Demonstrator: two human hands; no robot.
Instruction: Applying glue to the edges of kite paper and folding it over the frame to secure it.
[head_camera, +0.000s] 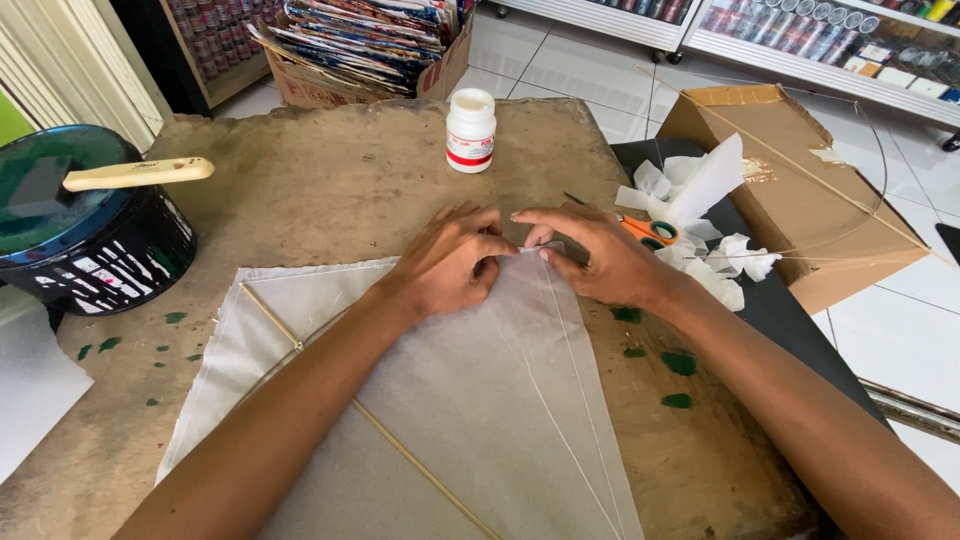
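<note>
Both forearms come in from the bottom of the frame and meet at centre, over a white paper kite (440, 400) lying flat on the table. Left hand (447, 262) and right hand (590, 255) are closed in a pinch on the kite's top corner (540, 247), fingertips nearly touching each other, paper edge folded between them. Kite takes up the lower centre of the frame; a thin bamboo stick (380, 425) runs diagonally across it w/ fine strings fanning down from the pinched corner.

Outward: orange-handled scissors (650, 233) just right of the right hand, beside a pile of white paper scraps (700, 200). White glue bottle (470, 130) w/ red band stands upright above the hands, upper centre.

Surface is a worn brown wooden board (330, 180), stained, w/ green paint spots at left and right. Black paint bucket (90, 240) at far left, a wooden-handled tool (130, 175) resting across its lid. Cardboard box (790, 190) at right, thin sticks lying over it. Another box of coloured papers (370, 45) at top. Floor is white tile (900, 340); shop shelves (800, 40) w/ goods along the upper right.
</note>
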